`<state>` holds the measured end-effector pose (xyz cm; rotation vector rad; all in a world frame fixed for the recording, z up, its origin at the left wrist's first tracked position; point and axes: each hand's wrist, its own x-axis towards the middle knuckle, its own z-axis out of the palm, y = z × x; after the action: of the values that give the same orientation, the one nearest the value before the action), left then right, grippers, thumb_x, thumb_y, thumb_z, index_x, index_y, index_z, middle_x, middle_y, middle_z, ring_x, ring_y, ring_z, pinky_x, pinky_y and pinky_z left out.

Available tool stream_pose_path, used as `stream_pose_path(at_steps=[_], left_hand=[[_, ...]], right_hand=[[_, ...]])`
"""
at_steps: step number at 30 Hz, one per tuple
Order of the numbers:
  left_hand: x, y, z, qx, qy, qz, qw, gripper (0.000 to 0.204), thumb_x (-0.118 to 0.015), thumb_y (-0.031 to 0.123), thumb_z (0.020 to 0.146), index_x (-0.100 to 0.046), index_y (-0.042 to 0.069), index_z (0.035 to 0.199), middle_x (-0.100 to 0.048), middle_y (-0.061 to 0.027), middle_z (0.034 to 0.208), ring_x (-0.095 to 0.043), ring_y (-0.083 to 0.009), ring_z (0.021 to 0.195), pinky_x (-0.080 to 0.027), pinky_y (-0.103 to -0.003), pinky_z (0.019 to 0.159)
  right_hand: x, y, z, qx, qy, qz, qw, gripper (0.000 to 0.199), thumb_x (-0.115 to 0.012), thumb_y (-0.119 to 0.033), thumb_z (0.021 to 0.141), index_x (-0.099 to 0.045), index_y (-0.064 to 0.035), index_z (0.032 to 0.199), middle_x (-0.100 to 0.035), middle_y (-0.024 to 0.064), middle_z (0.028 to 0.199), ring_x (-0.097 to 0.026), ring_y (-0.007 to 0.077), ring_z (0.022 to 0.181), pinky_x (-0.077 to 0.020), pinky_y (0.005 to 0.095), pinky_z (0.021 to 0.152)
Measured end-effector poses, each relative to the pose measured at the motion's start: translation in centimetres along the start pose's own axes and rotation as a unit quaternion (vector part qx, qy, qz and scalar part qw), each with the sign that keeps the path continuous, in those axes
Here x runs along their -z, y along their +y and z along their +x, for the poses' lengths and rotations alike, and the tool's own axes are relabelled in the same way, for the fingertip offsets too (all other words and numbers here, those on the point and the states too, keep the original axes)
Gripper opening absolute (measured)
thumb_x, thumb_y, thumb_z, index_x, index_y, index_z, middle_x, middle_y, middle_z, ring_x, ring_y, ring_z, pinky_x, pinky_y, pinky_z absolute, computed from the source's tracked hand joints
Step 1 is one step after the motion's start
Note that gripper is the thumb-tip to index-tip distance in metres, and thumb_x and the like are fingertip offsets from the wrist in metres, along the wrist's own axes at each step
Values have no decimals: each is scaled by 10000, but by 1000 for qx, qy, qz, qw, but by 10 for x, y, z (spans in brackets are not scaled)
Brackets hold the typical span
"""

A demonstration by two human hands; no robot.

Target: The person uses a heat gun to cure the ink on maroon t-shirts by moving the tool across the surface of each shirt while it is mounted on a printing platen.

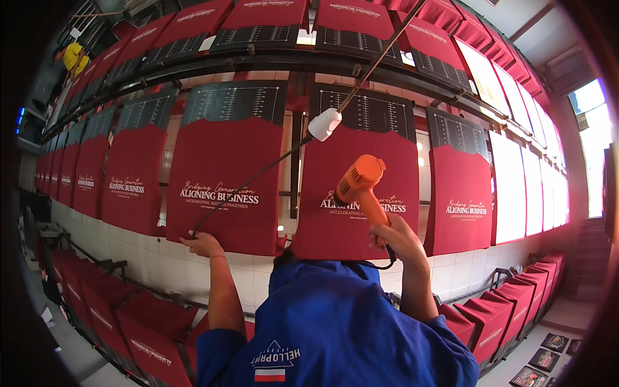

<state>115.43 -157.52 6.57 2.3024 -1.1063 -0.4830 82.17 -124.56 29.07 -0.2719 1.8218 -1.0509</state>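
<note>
My right hand grips the handle of an orange heat gun. Its dark nozzle points down at the white print on a dark red shirt laid over a black printing board with white measuring marks. A black cord hangs from the handle by my wrist. My left hand is closed at the lower end of a black cable, over the bottom edge of the neighbouring red shirt. That cable runs up to a white socket hanging in front of the boards.
More red shirts on boards run in rows left and right. At right stand bare white boards. A dark metal rail crosses behind. Behind me is another row of shirts. A person in yellow is far left.
</note>
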Motion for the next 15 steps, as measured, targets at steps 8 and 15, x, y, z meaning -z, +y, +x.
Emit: stream_pose_path(at_steps=[8,15], left_hand=[[3,-7,-2,-89,0,-28,996,530,-370,329,1033,-284,39,1468,-440,-294,1273,-540,-399,1088,-459,-480,917],[7,-8,-4,-101,-19,-56,993,532,-381,305,1027,-277,23,1465,-412,-306,1284,-538,-404,1075,-459,-469,923]], right_hand=[[-29,-16,5,5,-10,5,1000,214,-607,-181,868,-564,15,944,-620,63,689,-605,114,595,-480,266,542],[-50,-15,5,13,4,15,1000,213,-590,-175,877,-557,23,949,-623,75,692,-610,120,600,-475,272,537]])
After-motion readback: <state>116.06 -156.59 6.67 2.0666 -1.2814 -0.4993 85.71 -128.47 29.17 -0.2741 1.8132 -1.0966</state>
